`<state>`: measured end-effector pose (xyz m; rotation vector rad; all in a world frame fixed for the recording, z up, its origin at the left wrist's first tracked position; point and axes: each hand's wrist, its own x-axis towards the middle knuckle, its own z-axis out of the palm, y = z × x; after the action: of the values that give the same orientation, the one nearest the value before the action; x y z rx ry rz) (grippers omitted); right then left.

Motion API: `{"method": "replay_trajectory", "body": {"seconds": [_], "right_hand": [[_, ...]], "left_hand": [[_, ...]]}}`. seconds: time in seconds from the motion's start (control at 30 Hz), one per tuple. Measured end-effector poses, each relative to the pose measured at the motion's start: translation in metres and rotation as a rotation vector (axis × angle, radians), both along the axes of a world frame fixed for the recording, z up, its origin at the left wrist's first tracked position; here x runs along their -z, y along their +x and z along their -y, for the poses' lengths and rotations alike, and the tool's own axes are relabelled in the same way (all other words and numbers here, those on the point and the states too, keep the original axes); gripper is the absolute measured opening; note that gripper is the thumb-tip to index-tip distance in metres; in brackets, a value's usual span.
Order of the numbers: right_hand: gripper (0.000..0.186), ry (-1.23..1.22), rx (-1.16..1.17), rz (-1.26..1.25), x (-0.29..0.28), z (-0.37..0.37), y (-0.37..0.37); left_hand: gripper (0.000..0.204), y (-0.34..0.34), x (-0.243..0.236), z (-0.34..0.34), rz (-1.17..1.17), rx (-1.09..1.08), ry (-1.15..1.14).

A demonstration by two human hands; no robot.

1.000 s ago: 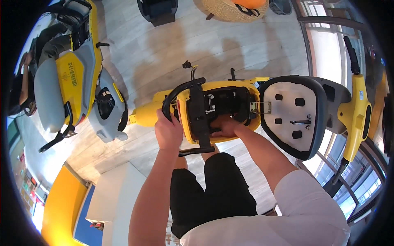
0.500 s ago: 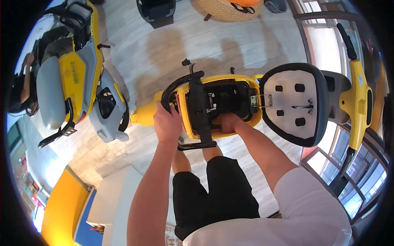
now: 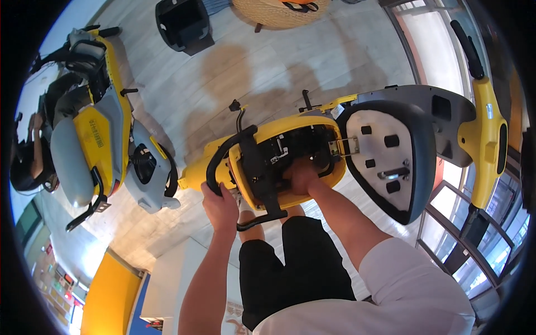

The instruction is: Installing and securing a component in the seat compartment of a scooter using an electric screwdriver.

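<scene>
A yellow scooter (image 3: 207, 165) stands before me with its seat (image 3: 384, 156) flipped open, showing the pale underside and a metal latch loop. My left hand (image 3: 220, 209) is closed round the black grab rail (image 3: 212, 167) at its rear. My right hand (image 3: 303, 177) reaches down into the open black storage compartment (image 3: 312, 142) under the seat, near its near-side wall. Its fingers are hidden in shadow inside, so what they touch is unclear. A metal hinge (image 3: 345, 146) joins the seat to the compartment's rim. The yellow handlebar column (image 3: 484, 139) lies at the far right.
Another yellow and grey scooter (image 3: 92, 137) stands on the left, with a person's arm (image 3: 37, 148) beside it. A black bin (image 3: 181, 28) and a woven round stool (image 3: 282, 14) are at the back. Glass-paned frames (image 3: 474, 234) border the right side.
The scooter's rear has shifted left and towards me, and the seat now slants. My left hand has moved nearer along with the rail. My right hand stays inside the compartment.
</scene>
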<state>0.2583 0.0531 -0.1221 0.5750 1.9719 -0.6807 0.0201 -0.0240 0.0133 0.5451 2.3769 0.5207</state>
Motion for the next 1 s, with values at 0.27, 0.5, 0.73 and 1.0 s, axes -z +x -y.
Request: {"method": "replay_trajectory", "body": {"seconds": [0.27,0.5,0.73,1.0], "right_hand": [[0.035,-0.206,0.365,0.052,-0.001,-0.007,0.017],[0.035,-0.074,0.348,-0.131,-0.009,-0.011,0.008],[0.038,-0.214,0.323,-0.002,-0.009,-0.012,0.001],[0.057,-0.275,0.333,0.102,-0.026,-0.021,-0.015]], "left_hand": [[0.014,0.014,0.006,0.006,-0.042,-0.013,-0.098],[0.017,0.01,0.008,0.009,-0.052,-0.024,-0.039],[0.018,0.001,0.008,0.004,-0.001,-0.024,0.029],[0.017,-0.007,0.005,-0.001,0.06,-0.014,0.122]]}}
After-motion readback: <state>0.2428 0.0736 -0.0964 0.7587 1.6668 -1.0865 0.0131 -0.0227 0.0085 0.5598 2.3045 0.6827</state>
